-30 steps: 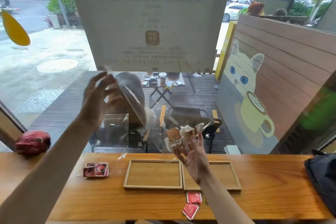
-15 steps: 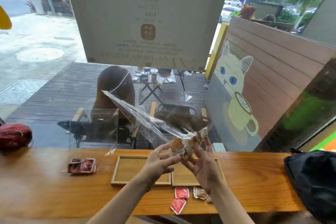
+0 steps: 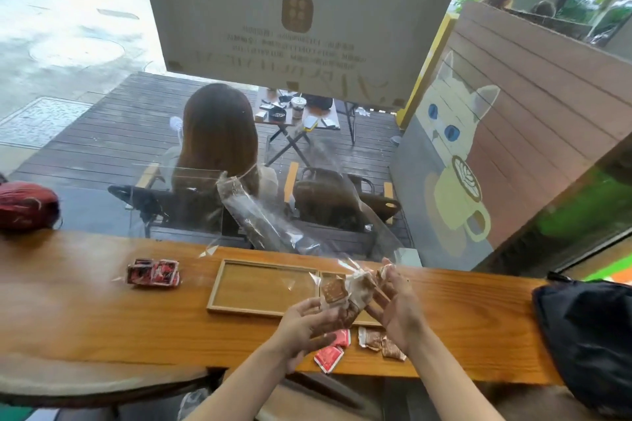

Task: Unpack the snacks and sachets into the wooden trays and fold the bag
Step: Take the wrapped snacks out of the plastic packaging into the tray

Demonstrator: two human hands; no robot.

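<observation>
- Snacks sit in a small bunch between your two hands, held up just above the wooden trays, still wrapped in the bottom of the clear bag.
- Far to your left, a red round bundle rests at the back edge of the long wooden counter.
- Next comes a little pack of red and black sachets, lying flat on the counter, well apart from the trays.
- Then you see the left tray, which has bare wood inside.
- Your left hand has its fingers curled round the bottom of the snack bunch and grips it from the left.
- Up from the bunch, the clear bag stretches back and to the left, floating in the air over the counter.
- Below your hands, red sachets lie near the front edge of the counter, and brown sachets lie just beside them.
- Your right hand pinches the right side of the bunch with bent fingers.
- Most of the right tray hides behind your hands, touching the left tray.
- Far to your right, a dark bag rests on the end of the counter.
</observation>
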